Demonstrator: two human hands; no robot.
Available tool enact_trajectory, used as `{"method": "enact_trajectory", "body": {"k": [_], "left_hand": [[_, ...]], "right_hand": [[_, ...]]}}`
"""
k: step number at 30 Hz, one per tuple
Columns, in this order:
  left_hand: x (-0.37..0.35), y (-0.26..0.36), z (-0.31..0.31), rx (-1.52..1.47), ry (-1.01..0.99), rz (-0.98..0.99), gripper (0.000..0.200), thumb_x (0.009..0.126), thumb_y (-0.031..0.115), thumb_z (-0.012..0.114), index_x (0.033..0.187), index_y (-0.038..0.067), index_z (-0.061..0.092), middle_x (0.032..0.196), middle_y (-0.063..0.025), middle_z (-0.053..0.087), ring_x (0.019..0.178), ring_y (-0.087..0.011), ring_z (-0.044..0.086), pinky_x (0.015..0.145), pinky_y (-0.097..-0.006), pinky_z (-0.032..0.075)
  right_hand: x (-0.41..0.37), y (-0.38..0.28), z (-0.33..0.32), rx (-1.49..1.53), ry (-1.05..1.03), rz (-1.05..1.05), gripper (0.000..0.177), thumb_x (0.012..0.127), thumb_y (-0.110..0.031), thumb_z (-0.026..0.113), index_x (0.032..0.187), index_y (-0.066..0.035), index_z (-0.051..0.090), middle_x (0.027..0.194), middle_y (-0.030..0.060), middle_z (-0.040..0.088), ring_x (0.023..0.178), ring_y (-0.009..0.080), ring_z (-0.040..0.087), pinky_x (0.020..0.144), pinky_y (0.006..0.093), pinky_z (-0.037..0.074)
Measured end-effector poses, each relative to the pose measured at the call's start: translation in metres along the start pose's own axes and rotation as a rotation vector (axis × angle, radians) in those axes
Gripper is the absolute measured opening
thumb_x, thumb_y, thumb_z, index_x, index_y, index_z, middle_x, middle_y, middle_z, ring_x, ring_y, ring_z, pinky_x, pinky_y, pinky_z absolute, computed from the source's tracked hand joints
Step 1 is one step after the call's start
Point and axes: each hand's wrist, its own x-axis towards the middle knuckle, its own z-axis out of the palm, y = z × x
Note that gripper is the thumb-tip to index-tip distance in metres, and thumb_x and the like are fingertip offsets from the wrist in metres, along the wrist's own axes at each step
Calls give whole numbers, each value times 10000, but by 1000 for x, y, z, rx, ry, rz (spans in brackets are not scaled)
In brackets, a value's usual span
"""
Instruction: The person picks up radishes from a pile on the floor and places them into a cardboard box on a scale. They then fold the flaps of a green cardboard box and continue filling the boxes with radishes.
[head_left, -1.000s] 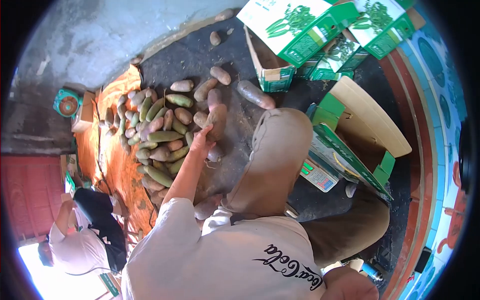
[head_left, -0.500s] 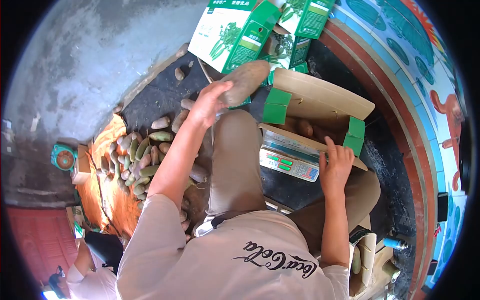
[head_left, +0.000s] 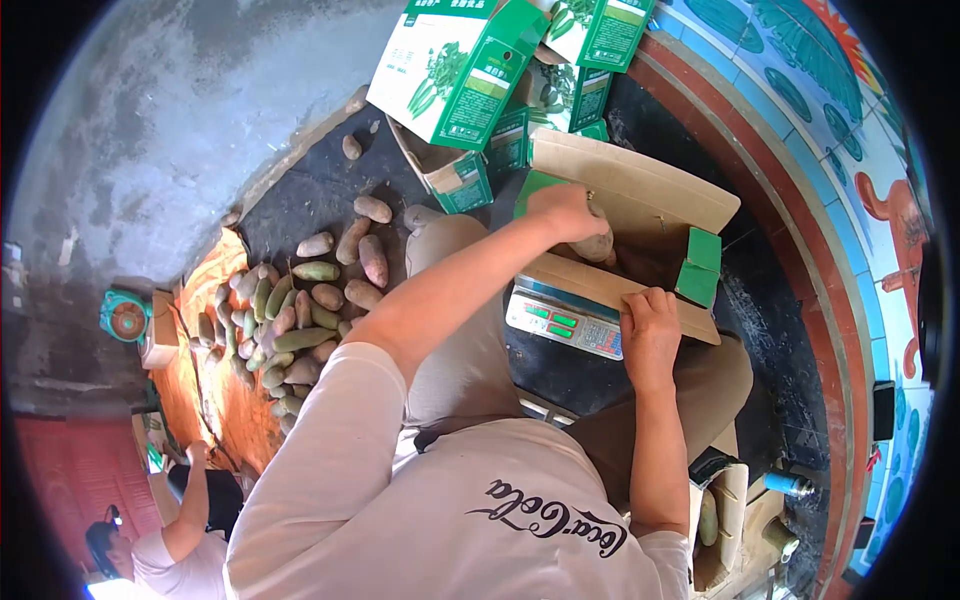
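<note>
The open cardboard box [head_left: 640, 194] with green corner flaps sits on a digital scale [head_left: 600, 337] in front of me. My left hand [head_left: 562, 212] reaches over the box's left end, its fingers wrapped round a brownish radish [head_left: 594, 243] that is partly hidden by the hand. Deeper in the box, the contents are shadowed and hard to make out. My right hand [head_left: 651, 322] pinches the near flap [head_left: 590, 278] of the box, fingers bent over its edge. Green digits glow on the scale's display.
A heap of radishes [head_left: 290, 330] lies to the left on an orange sheet [head_left: 185, 400]. Printed green-and-white cartons [head_left: 440, 70] stand at the back. Another person [head_left: 180, 545] works at the lower left. A blue canister [head_left: 788, 485] is at right.
My left hand has swung right with the radish, from above my knee into the box. My right hand has closed from spread fingers onto the near flap. The other person's arm has risen.
</note>
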Motion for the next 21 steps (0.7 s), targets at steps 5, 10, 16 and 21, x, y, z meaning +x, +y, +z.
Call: {"method": "enact_trajectory", "body": {"k": [5, 10, 16, 21], "left_hand": [[-3, -5, 10, -58, 231, 182, 621, 759, 430, 655, 1224, 38, 526, 1201, -176, 566, 1108, -328, 544, 927, -405, 445], [-52, -44, -38, -317, 570, 438, 567, 797, 391, 665, 1240, 67, 521, 1240, -198, 526, 1147, -343, 508, 974, -394, 408], [-111, -193, -72, -349, 678, 53, 466, 811, 363, 651, 1123, 19, 608, 1143, -206, 585, 1078, -330, 566, 915, -376, 441], [-161, -326, 1, -215, 462, -427, 337, 828, 302, 616, 1048, 46, 629, 1018, -157, 654, 962, -350, 614, 812, -409, 480]], "right_hand": [[3, -2, 2, 3, 13, -8, 212, 626, 49, 642, 817, -34, 599, 821, 112, 539, 795, 317, 520, 698, 420, 441], [4, -1, 5, -33, -23, 7, 268, 611, 57, 642, 855, -42, 589, 865, 117, 537, 836, 328, 525, 729, 424, 440], [6, -4, 12, -104, -61, 21, 309, 601, 59, 657, 880, -52, 585, 897, 114, 550, 865, 335, 534, 768, 439, 436], [8, -3, 20, -202, -60, -7, 277, 639, 45, 637, 896, -47, 593, 926, 104, 575, 887, 315, 547, 773, 410, 447]]}}
